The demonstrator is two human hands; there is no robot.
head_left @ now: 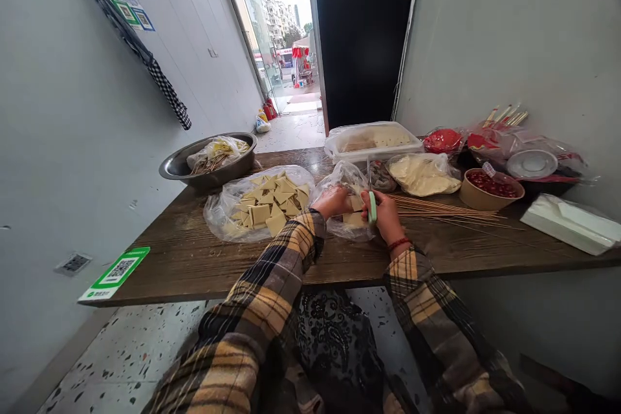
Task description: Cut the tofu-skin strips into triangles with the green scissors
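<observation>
Hands meet mid-counter (194,252). We note the right hand (387,215) closed round a green-handled tool (371,207), and the left hand (332,201) curled, gripping a tan sheet (356,203) over the clear bag (345,176).

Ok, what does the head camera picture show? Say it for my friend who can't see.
At a wooden table, a person in plaid sleeves holds green-handled scissors in the right hand and a tan sheet in the left hand, over a clear plastic bag. A pile of tan squares lies to the left, bamboo skewers to the right.
</observation>
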